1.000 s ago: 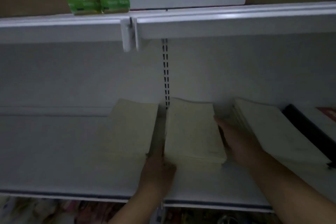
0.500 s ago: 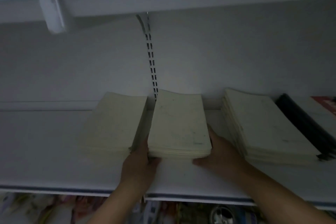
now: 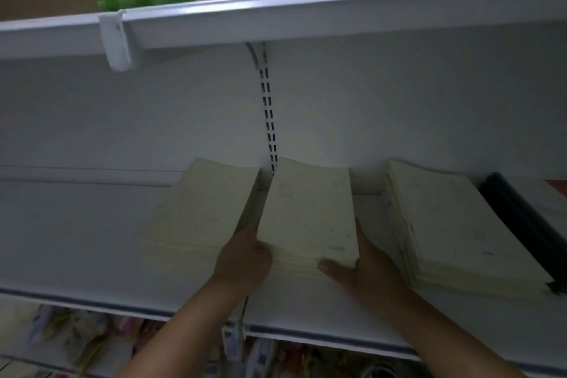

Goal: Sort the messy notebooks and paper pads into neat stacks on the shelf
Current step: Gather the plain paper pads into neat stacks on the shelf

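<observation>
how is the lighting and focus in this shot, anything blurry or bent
Head view: dim overall, with a bright glare strip along the upper shelf edge; the left stack is soft and washed out, the middle stack sharper; the goods below are blurred; the wide lens slightly bows the shelf lines.

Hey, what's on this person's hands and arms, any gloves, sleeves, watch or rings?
Nothing worn shows. The left hand and right hand are bare, no gloves or rings visible. The left forearm and right forearm are bare to the frame's edge, no sleeve, watch or bracelet in view.
</observation>
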A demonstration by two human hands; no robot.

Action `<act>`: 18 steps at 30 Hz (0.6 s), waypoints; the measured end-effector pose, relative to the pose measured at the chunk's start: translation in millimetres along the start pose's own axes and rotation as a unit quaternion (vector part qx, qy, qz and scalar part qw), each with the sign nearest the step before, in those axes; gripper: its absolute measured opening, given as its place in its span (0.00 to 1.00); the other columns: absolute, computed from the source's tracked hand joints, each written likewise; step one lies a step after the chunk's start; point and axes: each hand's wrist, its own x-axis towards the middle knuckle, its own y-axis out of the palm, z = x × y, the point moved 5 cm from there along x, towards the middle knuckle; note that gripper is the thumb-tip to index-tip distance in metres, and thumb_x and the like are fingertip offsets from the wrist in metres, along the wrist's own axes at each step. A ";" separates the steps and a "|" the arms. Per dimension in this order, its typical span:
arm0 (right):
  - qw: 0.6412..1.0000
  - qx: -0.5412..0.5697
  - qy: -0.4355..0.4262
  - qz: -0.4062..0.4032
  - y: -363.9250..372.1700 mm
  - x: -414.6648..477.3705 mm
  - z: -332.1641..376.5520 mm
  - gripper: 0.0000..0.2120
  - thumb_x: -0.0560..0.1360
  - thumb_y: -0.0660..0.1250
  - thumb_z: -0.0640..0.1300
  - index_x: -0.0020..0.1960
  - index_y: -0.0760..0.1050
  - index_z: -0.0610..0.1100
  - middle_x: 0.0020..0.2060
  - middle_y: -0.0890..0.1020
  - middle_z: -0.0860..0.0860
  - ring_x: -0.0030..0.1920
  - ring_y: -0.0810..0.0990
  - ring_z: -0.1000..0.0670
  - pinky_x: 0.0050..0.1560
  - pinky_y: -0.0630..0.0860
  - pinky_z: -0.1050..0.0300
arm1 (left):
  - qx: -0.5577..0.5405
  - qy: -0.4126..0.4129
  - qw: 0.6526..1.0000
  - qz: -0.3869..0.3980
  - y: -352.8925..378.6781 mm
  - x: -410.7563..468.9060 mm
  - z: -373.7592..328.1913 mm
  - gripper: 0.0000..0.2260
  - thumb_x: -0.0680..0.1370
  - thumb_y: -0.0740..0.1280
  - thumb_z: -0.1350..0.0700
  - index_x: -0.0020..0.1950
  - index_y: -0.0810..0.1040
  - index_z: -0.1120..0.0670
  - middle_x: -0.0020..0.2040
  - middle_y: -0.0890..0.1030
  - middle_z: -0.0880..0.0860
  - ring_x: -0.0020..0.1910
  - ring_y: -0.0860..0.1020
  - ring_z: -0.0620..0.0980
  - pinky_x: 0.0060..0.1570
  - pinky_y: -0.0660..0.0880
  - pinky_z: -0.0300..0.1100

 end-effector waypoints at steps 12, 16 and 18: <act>0.996 0.054 0.025 0.070 1.0 13.0 -10.4 0.46 0.57 0.74 0.67 0.70 0.57 0.61 0.62 0.74 0.67 0.60 0.74 0.67 0.57 0.73 0.67 | -0.140 -0.030 0.985 0.092 2.1 0.3 6.4 0.30 0.68 0.66 0.65 0.65 0.66 0.43 0.48 0.79 0.50 0.44 0.77 0.49 0.39 0.72 0.38; 0.976 0.164 0.142 0.027 -7.7 14.1 -18.4 0.29 0.73 0.56 0.69 0.71 0.65 0.58 0.66 0.73 0.59 0.62 0.74 0.56 0.61 0.71 0.59 | -0.416 -0.121 0.889 0.147 4.9 -0.4 7.9 0.10 0.73 0.70 0.54 0.52 0.81 0.54 0.47 0.85 0.53 0.45 0.82 0.51 0.45 0.77 0.41; 0.958 0.233 0.167 -0.003 -0.9 14.6 -13.0 0.18 0.77 0.58 0.58 0.65 0.70 0.58 0.59 0.78 0.58 0.57 0.77 0.54 0.57 0.74 0.58 | -0.455 -0.142 0.867 0.147 7.7 0.2 9.9 0.15 0.74 0.67 0.49 0.57 0.80 0.56 0.52 0.84 0.54 0.52 0.81 0.54 0.55 0.75 0.48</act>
